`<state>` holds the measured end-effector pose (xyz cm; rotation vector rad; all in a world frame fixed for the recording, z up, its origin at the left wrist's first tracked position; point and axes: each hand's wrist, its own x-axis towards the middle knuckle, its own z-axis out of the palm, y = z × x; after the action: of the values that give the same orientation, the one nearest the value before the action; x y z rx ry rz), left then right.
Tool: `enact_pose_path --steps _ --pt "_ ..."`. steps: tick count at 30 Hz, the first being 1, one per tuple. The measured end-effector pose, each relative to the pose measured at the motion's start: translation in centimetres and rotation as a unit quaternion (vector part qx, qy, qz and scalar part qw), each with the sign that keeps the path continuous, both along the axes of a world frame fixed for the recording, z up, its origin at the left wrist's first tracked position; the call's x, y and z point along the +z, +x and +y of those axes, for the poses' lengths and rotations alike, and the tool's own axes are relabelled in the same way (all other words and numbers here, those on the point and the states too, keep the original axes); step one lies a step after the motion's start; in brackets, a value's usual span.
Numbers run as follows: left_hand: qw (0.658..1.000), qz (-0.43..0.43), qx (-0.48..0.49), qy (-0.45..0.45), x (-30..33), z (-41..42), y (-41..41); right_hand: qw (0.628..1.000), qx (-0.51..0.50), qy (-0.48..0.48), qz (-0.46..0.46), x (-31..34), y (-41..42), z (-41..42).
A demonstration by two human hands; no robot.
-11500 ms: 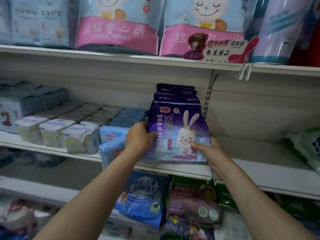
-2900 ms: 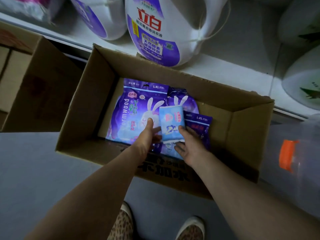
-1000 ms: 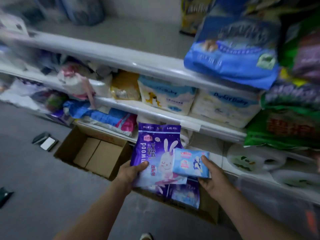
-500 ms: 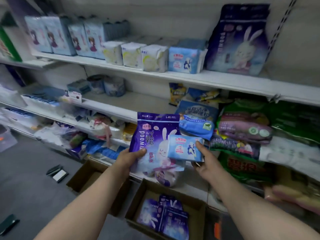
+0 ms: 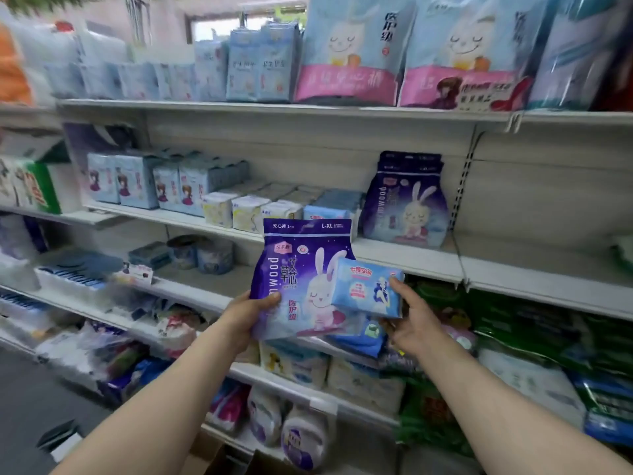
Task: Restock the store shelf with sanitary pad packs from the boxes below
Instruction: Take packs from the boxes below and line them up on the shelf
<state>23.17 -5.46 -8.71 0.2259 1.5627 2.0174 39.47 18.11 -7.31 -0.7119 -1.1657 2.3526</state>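
Observation:
My left hand (image 5: 245, 315) grips the lower left edge of a purple rabbit pad pack (image 5: 301, 269), held upright in front of the shelves. A small light-blue pad pack (image 5: 366, 286) overlaps the purple one on the right, and my right hand (image 5: 409, 323) holds it by its right end. Behind them, on the middle shelf (image 5: 428, 260), stand matching purple rabbit packs (image 5: 406, 200). To their left on the same shelf lie small light-blue packs (image 5: 322, 214) and white pad packs (image 5: 250, 210).
The top shelf (image 5: 274, 106) carries large pink-and-blue packs. Lower shelves hold green bags (image 5: 534, 323), baby wipes and detergent bottles (image 5: 301, 437). Bare shelf board stretches right of the purple packs. A cardboard box edge (image 5: 219, 461) shows at the bottom.
I have stood up from the box and my view has risen to the middle shelf. Both hands have lifted the purple pack and the small blue pack higher, toward that shelf.

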Motion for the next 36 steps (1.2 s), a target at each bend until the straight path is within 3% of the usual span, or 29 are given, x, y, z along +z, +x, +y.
enact_pose_path --steps 13,28,36 --pt "0.999 0.043 -0.018 -0.002 5.2 8.3 -0.9 0.997 -0.048 0.03 0.052 5.4 1.4 4.7" --pt "0.994 0.045 -0.098 0.02 8.1 21.4 -2.4 0.976 -0.204 0.037 0.062 9.7 2.7 10.8" --pt "0.99 0.115 -0.084 -0.023 8.8 27.1 -5.0 0.958 -0.272 0.037 0.081 10.1 3.2 12.2"
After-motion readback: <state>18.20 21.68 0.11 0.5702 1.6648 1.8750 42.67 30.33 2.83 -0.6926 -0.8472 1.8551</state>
